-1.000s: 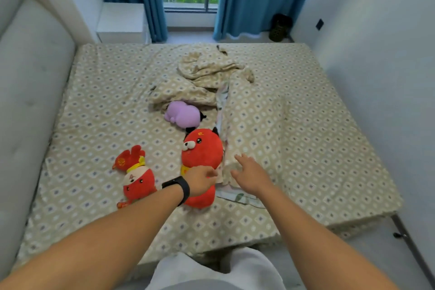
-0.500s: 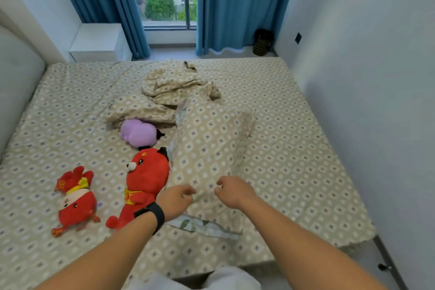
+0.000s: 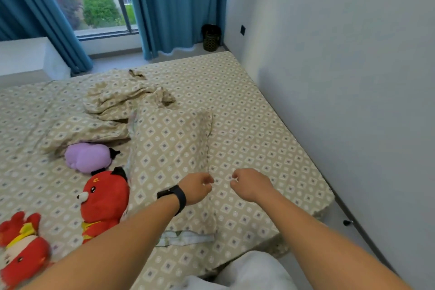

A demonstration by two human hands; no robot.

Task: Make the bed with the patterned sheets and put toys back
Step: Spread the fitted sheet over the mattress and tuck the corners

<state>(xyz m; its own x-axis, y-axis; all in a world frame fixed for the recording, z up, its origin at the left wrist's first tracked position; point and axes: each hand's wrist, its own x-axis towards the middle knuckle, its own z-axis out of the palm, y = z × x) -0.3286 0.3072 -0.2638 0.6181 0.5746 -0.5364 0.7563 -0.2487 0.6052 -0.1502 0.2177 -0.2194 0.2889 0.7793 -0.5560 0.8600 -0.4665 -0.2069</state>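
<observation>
A pillow (image 3: 169, 148) in the beige diamond-patterned case lies lengthwise on the bed (image 3: 259, 143), which has the same patterned sheet. My left hand (image 3: 196, 187), a black watch on its wrist, pinches the pillow's right edge with curled fingers. My right hand (image 3: 250, 185) hovers just right of the pillow over the sheet, fingers curled, nothing visible in them. A crumpled patterned cover (image 3: 117, 99) is heaped behind the pillow. A purple plush (image 3: 88, 156), a red fox plush (image 3: 103, 198) and a red-and-white plush (image 3: 21, 249) lie left of the pillow.
A grey wall (image 3: 353, 77) runs close along the bed's right side. Behind the bed are blue curtains (image 3: 174, 2), a window, a white nightstand (image 3: 26, 59) and a black bin (image 3: 211, 37) in the corner. I stand at the bed's near edge.
Both hands went from reaching to gripping the pillow, then slid toward its right edge. The view turned right and lifted; the right hand is now off the pillow.
</observation>
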